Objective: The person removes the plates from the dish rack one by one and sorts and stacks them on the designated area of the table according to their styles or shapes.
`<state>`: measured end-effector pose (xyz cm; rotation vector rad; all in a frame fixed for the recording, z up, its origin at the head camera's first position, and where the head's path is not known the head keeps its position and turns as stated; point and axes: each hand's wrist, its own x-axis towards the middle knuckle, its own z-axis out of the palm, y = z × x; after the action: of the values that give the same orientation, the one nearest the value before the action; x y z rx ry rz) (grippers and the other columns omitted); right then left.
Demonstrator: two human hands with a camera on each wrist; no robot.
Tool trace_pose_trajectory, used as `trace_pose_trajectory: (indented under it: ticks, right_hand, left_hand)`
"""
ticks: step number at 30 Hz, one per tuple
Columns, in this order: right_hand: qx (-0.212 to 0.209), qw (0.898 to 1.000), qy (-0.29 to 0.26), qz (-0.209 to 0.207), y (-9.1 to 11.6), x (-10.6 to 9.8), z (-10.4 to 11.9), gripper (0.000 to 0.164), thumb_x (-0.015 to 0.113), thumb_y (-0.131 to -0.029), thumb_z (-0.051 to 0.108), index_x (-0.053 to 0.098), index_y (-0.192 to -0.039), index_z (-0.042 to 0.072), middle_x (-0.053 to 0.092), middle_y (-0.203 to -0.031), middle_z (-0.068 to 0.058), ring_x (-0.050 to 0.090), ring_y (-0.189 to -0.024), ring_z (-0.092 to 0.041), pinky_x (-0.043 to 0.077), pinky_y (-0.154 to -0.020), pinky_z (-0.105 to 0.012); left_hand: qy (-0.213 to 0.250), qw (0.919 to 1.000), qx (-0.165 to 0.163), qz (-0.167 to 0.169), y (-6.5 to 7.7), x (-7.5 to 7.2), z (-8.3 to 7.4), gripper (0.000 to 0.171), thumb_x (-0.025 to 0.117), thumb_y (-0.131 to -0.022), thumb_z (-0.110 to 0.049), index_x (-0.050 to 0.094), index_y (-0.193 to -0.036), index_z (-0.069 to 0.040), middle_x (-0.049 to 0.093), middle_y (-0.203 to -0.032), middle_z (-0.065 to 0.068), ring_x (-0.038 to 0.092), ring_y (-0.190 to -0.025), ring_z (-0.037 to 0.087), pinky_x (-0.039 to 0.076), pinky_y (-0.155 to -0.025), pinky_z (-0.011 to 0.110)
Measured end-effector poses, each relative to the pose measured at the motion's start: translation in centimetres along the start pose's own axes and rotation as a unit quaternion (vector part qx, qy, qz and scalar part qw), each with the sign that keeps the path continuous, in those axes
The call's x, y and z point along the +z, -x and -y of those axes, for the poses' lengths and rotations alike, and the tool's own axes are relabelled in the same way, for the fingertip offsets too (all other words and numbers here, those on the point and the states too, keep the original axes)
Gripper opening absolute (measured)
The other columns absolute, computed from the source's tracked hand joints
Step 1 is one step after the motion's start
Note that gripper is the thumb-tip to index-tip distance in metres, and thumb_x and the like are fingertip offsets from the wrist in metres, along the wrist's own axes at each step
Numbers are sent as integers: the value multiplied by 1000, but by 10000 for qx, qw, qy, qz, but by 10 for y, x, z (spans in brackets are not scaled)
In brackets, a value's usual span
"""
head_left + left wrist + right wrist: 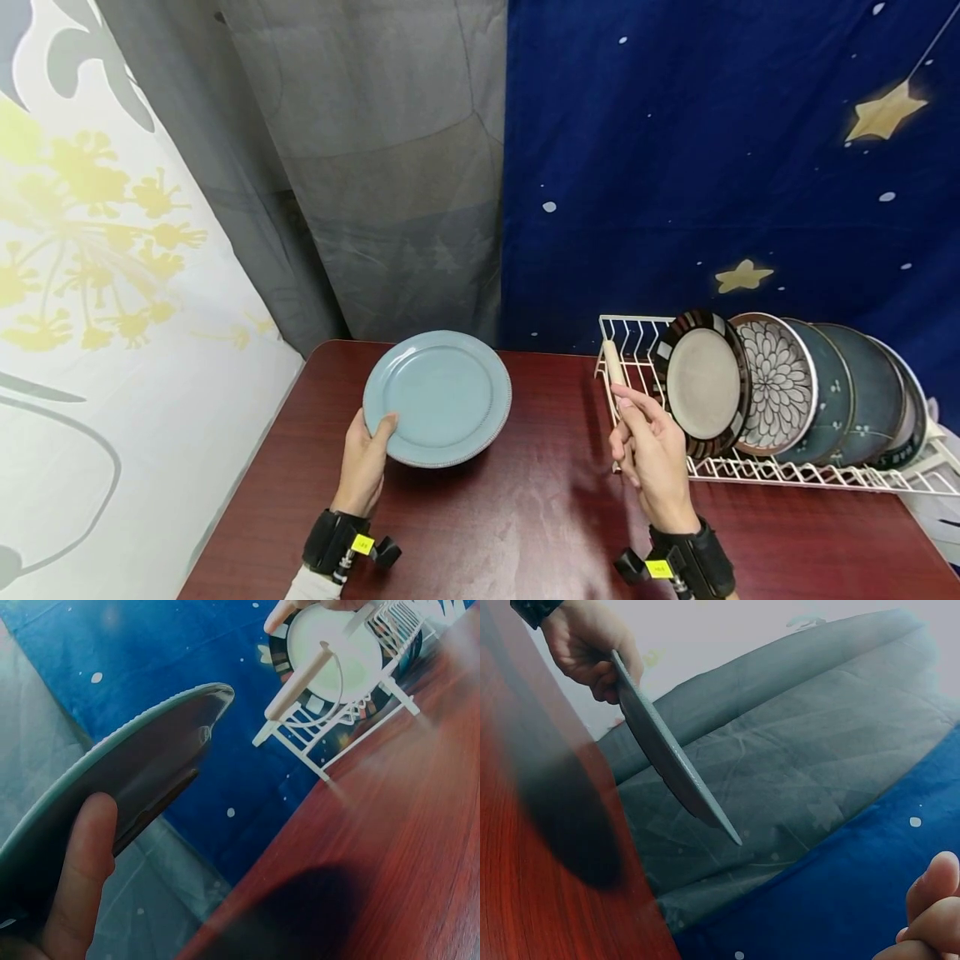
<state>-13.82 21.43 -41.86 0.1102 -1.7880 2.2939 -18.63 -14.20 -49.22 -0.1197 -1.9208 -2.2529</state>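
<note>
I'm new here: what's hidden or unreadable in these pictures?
Head view: some fingers of the left hand, hidden under the blue plate.
Head view: much of a blue-green dish, behind the flower-patterned plate.
Head view: writing on the left yellow tag, too small.
Right wrist view: right hand, mostly cut off by the edge.

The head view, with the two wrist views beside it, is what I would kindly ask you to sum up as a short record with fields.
left hand: the left hand grips the blue plate by its rim, thumb on top
plate position: tilted, raised off the table
right hand: the right hand holds nothing, near the wire rack
rack contents: several dishes on edge, including a dark-rimmed plate and a petal-patterned dish
backdrop: grey cloth, blue cloth
</note>
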Motion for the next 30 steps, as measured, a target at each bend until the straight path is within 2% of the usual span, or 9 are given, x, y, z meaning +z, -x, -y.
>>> trace_pose_trajectory:
  ticks: [9,25,30]
  right_hand:
    - [27,10000,-42,7,2,-1,3,38,47,-96,16,44,-128,-4,47,-52,-5,30,-30,-12,13,-22,-35]
    - [-89,10000,-7,-31,2,-6,10,41,46,-97,16,40,-130,-8,48,-51,-4,32,-29,-10,12,-22,-36]
    - [-26,9999,27,-140,1,-9,15,41,47,-97,18,41,-130,-6,48,-51,-4,31,-29,-12,14,-22,-35]
  left_hand:
    - [29,9996,-3,-295,-2,-13,5,44,54,-93,-24,40,-131,-7,48,-126,10,49,-115,20,43,-93,24]
    - [-96,9978,-83,-652,-7,-37,13,46,52,-94,-27,36,-134,-9,50,-124,14,60,-98,21,52,-77,25]
    - [-191,9969,-14,-767,-9,-42,17,46,51,-95,-26,36,-135,-9,48,-125,11,57,-104,20,49,-81,24]
